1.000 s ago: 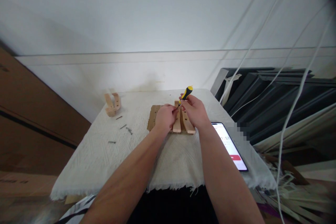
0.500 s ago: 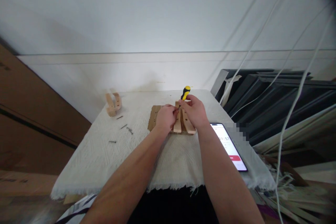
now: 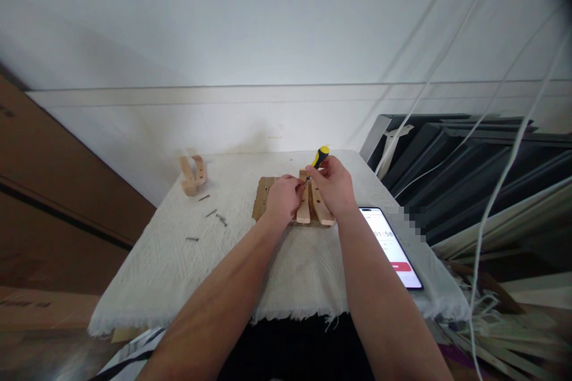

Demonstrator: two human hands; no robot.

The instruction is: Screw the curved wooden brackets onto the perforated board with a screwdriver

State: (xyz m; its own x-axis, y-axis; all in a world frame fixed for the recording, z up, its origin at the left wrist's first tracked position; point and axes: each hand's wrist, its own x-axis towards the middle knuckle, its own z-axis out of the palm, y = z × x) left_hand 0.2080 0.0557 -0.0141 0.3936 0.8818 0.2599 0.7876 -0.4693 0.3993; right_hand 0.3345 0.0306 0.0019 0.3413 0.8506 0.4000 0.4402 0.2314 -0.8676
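Observation:
In my right hand (image 3: 335,184) is a screwdriver (image 3: 320,156) with a yellow and black handle, tilted up to the right, its shaft pointing down at a pale wooden piece with holes (image 3: 304,211). My left hand (image 3: 285,197) is closed in a pinch beside the screwdriver's tip; what its fingertips hold is too small to make out. The two legs of the wooden piece point toward me. Under it lies a piece of brown cardboard (image 3: 260,202) with small holes, partly hidden by my left hand.
Several loose screws (image 3: 221,219) lie on the white cloth (image 3: 156,268) to the left. Behind them stands another curved wooden piece (image 3: 189,186). A phone (image 3: 388,244) showing a timer lies by my right forearm. Dark panels (image 3: 469,155) and white cables (image 3: 482,220) are beyond the table's right side.
The screwdriver's handle has tipped further to the right, and my right hand has shifted slightly with it. My left hand keeps its pinch at the same spot.

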